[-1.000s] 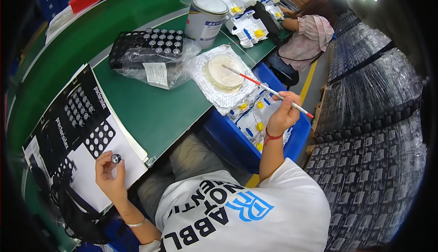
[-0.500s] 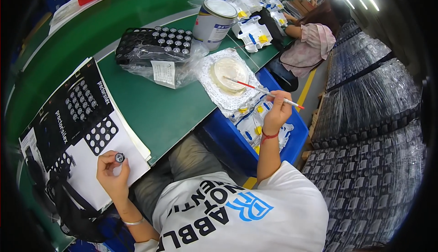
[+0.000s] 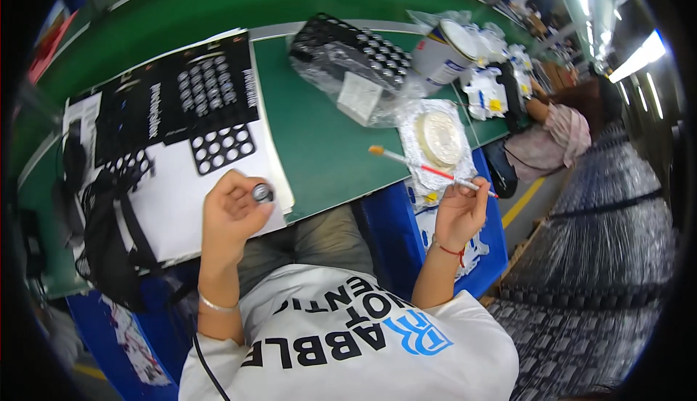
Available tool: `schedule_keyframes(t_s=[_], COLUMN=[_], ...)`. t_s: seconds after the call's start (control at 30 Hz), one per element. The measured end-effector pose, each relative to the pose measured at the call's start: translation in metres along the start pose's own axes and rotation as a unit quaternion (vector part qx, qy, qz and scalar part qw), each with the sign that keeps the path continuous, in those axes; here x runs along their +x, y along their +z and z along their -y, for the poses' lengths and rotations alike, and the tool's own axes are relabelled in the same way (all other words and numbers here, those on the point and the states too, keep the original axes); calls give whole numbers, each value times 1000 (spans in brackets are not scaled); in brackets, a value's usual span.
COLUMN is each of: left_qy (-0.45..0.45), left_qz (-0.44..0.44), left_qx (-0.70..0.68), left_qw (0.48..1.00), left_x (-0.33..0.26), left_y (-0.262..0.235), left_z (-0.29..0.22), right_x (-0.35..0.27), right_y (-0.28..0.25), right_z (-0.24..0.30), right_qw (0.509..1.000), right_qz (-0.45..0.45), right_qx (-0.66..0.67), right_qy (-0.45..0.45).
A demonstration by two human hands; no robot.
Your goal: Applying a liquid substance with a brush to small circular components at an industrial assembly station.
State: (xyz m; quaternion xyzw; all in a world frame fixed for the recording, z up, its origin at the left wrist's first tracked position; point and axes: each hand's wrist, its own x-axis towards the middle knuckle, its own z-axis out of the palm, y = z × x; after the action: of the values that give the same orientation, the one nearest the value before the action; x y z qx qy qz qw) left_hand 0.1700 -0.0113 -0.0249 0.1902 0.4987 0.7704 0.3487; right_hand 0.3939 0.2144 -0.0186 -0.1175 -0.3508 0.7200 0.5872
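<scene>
My left hand (image 3: 234,211) is closed on a small black knob (image 3: 262,193) with a silvery face, held between thumb and fingers above white sheets (image 3: 178,212). In my right hand (image 3: 463,216) is a slim paintbrush (image 3: 414,164) with a red and white handle. Its tan bristles point left over the green table, clear of the dish. Beyond that hand, a round shallow dish (image 3: 440,140) of pale material rests on a crumpled foil-like sheet (image 3: 412,127). A black tray of round knobs (image 3: 383,56) lies partly in a clear plastic bag (image 3: 323,82) further back.
A metal can (image 3: 439,56) stands behind the dish, beside white parts (image 3: 485,90) with yellow pieces. The blue bin (image 3: 496,252) sits below the table's right edge. A black mesh bag (image 3: 116,234) lies at left. A co-worker (image 3: 555,140) and film-wrapped stacks (image 3: 588,234) are at right.
The brush has come off the dish, and its tip now hangs left of it over the table. My left hand with the knob has turned and moved nearer the brush. The view has shifted left.
</scene>
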Motion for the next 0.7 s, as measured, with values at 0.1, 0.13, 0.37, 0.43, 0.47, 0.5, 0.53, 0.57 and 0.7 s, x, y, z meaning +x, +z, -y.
schedule_keyframes(t_s=[0.1, 0.13, 0.37, 0.43, 0.47, 0.5, 0.53, 0.57, 0.7], left_qy=[-27, -40, -77, -84, -93, -92, -90, -88, -83], left_qz=[63, 83, 122, 109, 96, 96, 97, 98, 136], left_qx=[-95, -117, -178, -156, -134, -134, -124, -114, -158], left_qw=[993, 989, 974, 978, 982, 982, 983, 985, 974], left_x=[-3, -3, -9, -10, -10, -10, -10, -10, -9], left_y=[7, 8, 0, 2, 2, 2, 2, 1, -4], left_z=[-9, -11, -12, -14, -15, -15, -14, -14, -15], right_x=[-15, -18, -22, -21, -21, -21, -20, -20, -19], right_y=[26, 30, 47, 50, 50, 51, 51, 51, 55], right_z=[-10, -12, -17, -17, -17, -16, -16, -16, -16], right_qw=[998, 995, 979, 976, 973, 973, 971, 969, 965], right_qz=[63, 98, 182, 195, 207, 207, 210, 214, 224], right_qx=[1, -13, -86, -88, -91, -91, -98, -106, -121], right_qy=[17, 16, -40, -44, -49, -49, -54, -59, -67])
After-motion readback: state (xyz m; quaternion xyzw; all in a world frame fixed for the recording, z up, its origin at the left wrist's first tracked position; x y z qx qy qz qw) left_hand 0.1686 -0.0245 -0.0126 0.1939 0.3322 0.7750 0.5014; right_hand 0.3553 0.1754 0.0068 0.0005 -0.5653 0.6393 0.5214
